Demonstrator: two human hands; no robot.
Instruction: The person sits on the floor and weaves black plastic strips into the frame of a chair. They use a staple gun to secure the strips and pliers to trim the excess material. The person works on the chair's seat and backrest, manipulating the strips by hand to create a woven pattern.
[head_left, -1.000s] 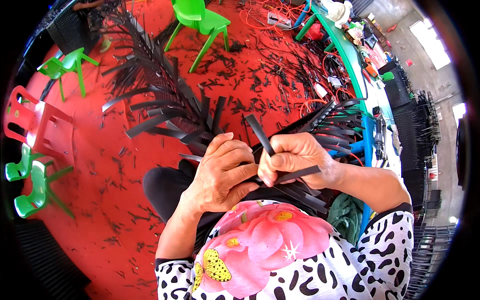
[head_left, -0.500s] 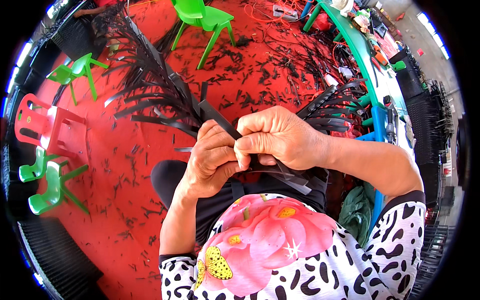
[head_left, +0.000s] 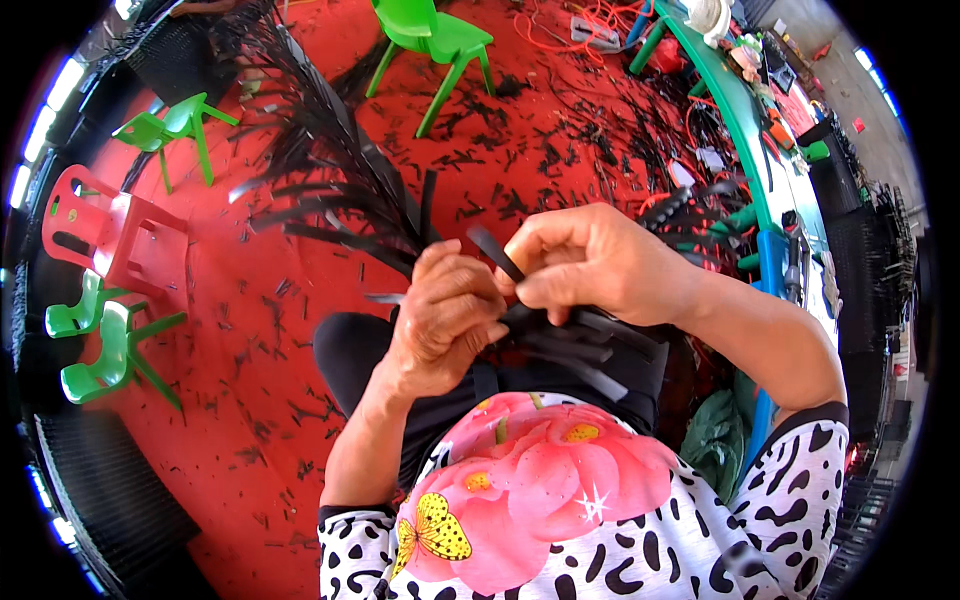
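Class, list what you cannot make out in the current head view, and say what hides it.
Head view:
- What the left hand may grip: hidden by its own curled fingers.
- Far end of the black strip in the right hand: blurred.
- Where the lower black strips begin: hidden by the right hand, and blurred.
- Top of the large green chair: cut off by the upper edge.
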